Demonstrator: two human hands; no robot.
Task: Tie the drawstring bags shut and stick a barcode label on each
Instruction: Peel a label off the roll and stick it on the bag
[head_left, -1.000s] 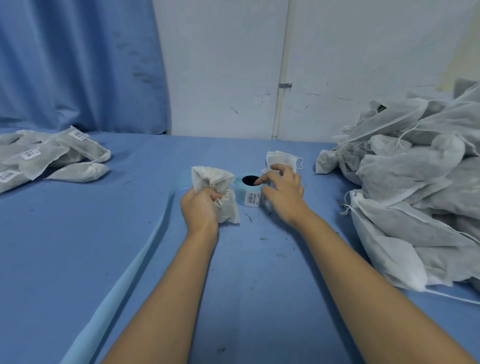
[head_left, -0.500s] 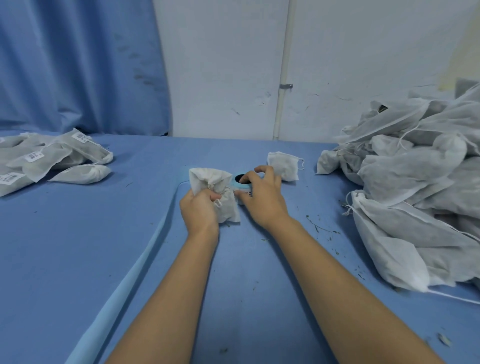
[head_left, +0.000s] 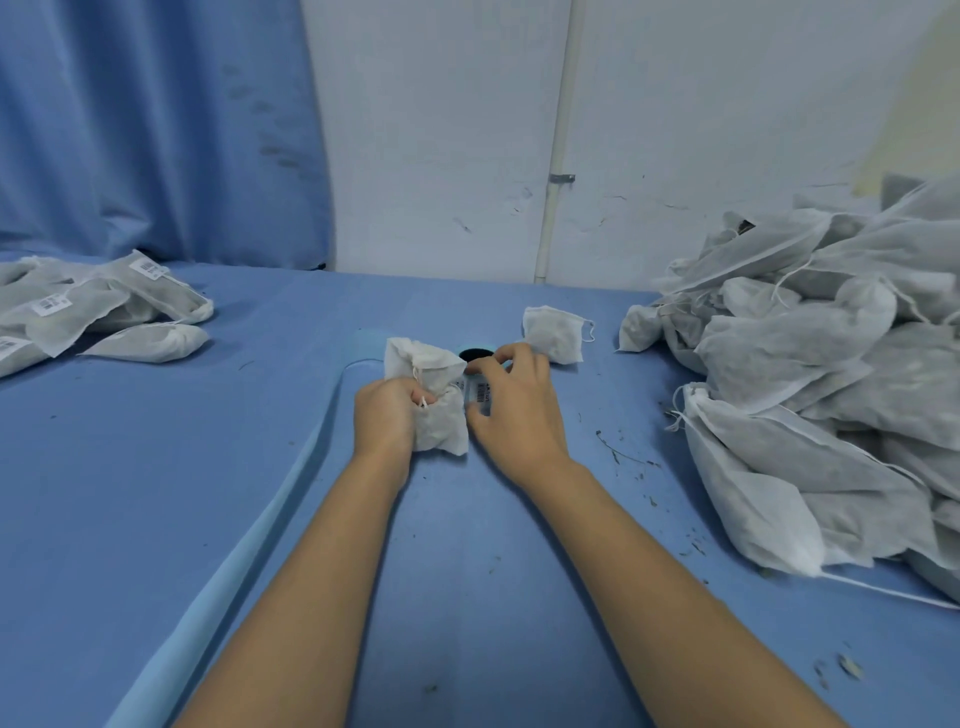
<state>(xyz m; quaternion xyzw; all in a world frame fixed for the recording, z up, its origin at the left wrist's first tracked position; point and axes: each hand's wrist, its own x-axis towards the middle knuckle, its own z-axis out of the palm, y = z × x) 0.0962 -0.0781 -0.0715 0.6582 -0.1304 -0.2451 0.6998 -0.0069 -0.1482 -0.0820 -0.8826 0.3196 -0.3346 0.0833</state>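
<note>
Centrally, the left hand (head_left: 387, 415) grips a drawstring bag (head_left: 439, 423) while the right hand (head_left: 517, 415), fingers curled, pinches a barcode label (head_left: 483, 393).

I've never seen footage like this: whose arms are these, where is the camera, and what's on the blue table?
No machine here: these are a person's two bare arms, filmed by a wide-angle camera worn on the head, looking forward and down. The left hand grips a small white drawstring bag at its gathered neck. The right hand curls round a roll of barcode labels beside it. On the blue table, a heap of bags showing no labels lies to the right, labelled bags lie to the left, and one single bag sits just beyond the hands.
</note>
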